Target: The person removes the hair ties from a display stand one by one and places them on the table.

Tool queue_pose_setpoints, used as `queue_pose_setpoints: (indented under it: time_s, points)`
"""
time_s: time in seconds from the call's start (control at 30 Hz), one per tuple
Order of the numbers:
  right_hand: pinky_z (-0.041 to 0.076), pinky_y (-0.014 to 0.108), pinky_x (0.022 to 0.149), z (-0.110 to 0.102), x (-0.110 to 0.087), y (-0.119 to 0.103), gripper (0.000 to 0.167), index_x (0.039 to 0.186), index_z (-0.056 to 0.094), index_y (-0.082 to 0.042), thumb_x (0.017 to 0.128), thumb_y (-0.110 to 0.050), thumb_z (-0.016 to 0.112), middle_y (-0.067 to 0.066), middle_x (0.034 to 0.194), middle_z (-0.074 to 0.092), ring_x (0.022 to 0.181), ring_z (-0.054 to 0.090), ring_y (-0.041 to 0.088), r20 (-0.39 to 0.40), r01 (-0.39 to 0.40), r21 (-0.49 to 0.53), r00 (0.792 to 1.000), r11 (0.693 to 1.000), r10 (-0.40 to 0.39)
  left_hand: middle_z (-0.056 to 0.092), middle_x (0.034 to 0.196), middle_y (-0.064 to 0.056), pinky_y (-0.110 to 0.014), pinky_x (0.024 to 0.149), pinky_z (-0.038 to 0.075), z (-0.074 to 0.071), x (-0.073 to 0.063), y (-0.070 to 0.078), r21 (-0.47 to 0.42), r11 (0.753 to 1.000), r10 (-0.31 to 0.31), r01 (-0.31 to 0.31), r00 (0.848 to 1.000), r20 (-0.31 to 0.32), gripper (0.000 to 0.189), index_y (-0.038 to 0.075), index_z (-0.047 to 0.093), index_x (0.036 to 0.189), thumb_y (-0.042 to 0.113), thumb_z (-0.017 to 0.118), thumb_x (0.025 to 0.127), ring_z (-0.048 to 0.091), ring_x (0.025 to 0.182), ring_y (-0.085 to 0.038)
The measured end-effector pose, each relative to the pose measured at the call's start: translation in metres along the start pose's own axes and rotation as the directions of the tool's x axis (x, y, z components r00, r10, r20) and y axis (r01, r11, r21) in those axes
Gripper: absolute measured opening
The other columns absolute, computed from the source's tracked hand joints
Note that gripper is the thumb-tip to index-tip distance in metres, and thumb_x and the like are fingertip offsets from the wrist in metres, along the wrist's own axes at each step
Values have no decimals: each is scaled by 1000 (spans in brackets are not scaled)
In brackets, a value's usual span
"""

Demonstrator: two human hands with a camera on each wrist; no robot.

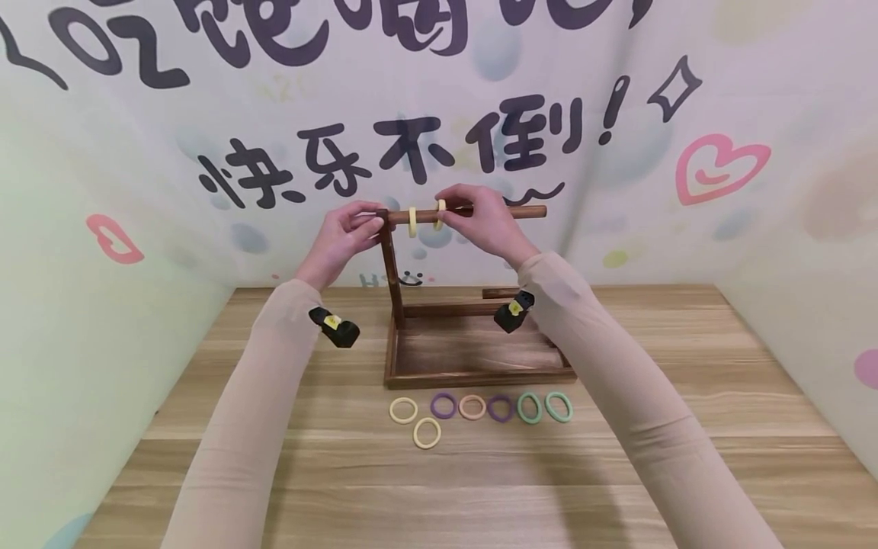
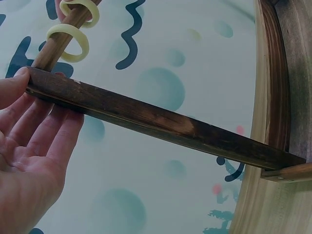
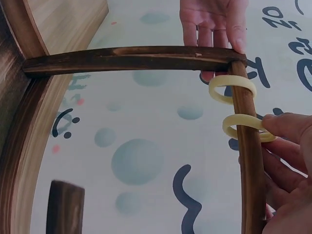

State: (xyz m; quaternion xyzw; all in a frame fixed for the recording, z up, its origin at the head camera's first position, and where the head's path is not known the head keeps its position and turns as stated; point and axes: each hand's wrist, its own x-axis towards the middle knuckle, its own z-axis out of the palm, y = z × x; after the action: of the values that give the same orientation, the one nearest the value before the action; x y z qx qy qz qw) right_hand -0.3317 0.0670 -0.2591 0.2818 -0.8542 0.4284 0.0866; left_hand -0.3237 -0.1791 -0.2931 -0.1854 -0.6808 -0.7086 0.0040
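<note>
A dark wooden stand has an upright post (image 2: 146,114) at its left, with a round wooden bar (image 1: 531,211) running rightward from its top. My left hand (image 1: 346,232) holds the post's top corner, thumb on one side and fingers on the other. Around the bar hang two pale yellow rings. One yellow ring (image 1: 412,222) hangs loose near the post. To its right, my right hand (image 1: 483,219) pinches the other yellow ring (image 3: 239,122) between thumb and fingers, with the bar passing through it.
The stand's shallow tray base (image 1: 473,379) sits on the wooden table (image 1: 329,473). Before it lie two yellow rings (image 1: 427,433), two purple rings (image 1: 443,394), a peach ring (image 1: 472,396) and two green rings (image 1: 559,395). A short wooden piece (image 3: 66,207) shows at the tray's back right. A printed cloth (image 1: 274,114) hangs behind.
</note>
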Motion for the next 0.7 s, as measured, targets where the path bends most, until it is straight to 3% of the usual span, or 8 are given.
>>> queue_pose_setpoints:
  time_s: [0.13,0.37,0.7]
  points:
    - [51,31,90,-6,-4,4,28,119,63,3,93,-8,65,13,109,66,102,61,22,-17,-7,4,1000,1000,7,69,99,-2,-41,99,46,0,0,0,-1,1000,4,-4,1000,1,26,-7,55,122,1,55,97,64,101,-19]
    - [53,32,83,-16,-16,13,29,119,64,1,92,-10,66,11,106,66,93,62,21,-51,-15,-37,999,999,13,69,98,-2,-41,99,46,1,0,-1,-10,1000,9,-9,1000,5,23,-5,56,119,1,55,97,65,99,-18]
    - [54,31,81,-25,-22,19,28,118,64,2,92,-9,67,13,106,66,93,64,23,-89,-30,-32,996,999,27,69,99,-3,-41,99,46,0,0,-2,-6,1000,12,-12,1000,2,22,-4,57,119,1,55,97,65,99,-18]
